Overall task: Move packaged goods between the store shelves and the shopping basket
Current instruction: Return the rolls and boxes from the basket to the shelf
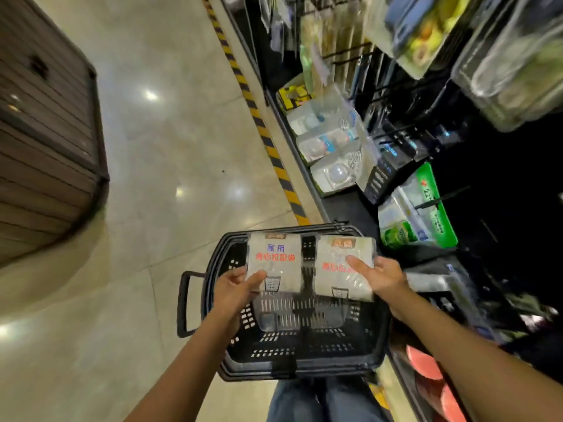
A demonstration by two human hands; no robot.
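A black plastic shopping basket [307, 357] sits on the floor in front of my legs, next to the shelf base. Above it I hold two flat clear packs of bags with red and blue print. My left hand [236, 287] grips the left pack [275, 260] at its lower left edge, thumb on top. My right hand [382, 274] holds the right pack [338, 269] at its right side, thumb across its face. Both packs hover side by side over the basket's far half. A clear flat item [301, 315] lies inside the basket.
Store shelves [411, 132] run along the right, with boxed goods, clear containers and green packs [423, 208]. Yellow-black hazard tape [265, 138] edges the shelf base. A brown slatted display [45, 141] stands at left across the glossy tiled aisle. Pink items [423, 363] sit low at right.
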